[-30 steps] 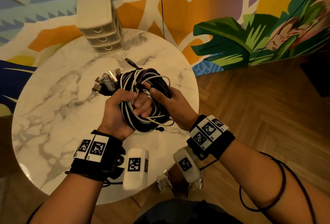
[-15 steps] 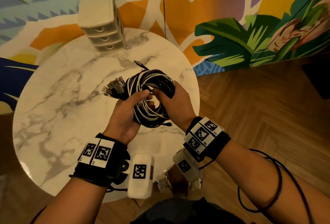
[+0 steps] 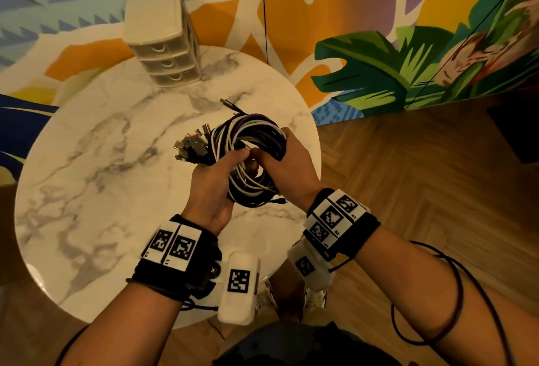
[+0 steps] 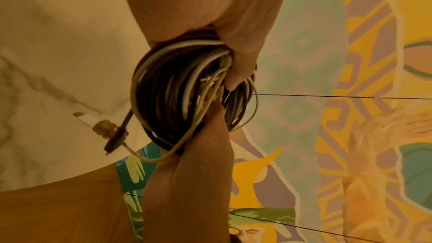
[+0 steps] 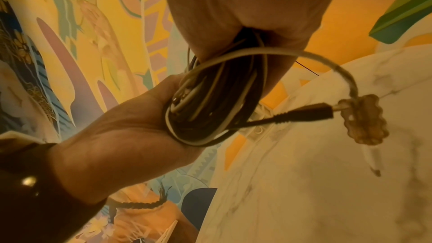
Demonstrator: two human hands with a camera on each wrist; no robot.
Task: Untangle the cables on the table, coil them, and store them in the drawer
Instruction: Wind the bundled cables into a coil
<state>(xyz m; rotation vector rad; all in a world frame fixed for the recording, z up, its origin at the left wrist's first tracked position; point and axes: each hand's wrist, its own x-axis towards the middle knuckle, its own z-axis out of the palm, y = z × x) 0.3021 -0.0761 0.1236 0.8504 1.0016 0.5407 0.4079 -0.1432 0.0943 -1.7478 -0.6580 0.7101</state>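
Observation:
A coiled bundle of black, white and purple cables point(image 3: 250, 138) hangs above the right part of the round marble table point(image 3: 96, 167). My left hand point(image 3: 217, 174) grips the coil's near-left side, fingers curled round the strands. My right hand point(image 3: 284, 161) grips its right side, fingers wrapped over the loops. Several plugs point(image 3: 188, 148) stick out at the left of the bundle. In the left wrist view the cable coil point(image 4: 177, 90) sits between both hands. In the right wrist view a black plug point(image 5: 304, 114) juts from the cable coil point(image 5: 210, 103).
A small cream three-drawer unit point(image 3: 163, 42) stands at the table's far edge, all drawers closed. A painted wall rises behind it. Wooden floor point(image 3: 423, 176) lies to the right of the table. A thin black cord point(image 3: 264, 15) hangs down the wall.
Both hands have carried the bundle a little right and farther away. The left hand's grip has shifted lower on the coil, and the right hand has closed over its right side.

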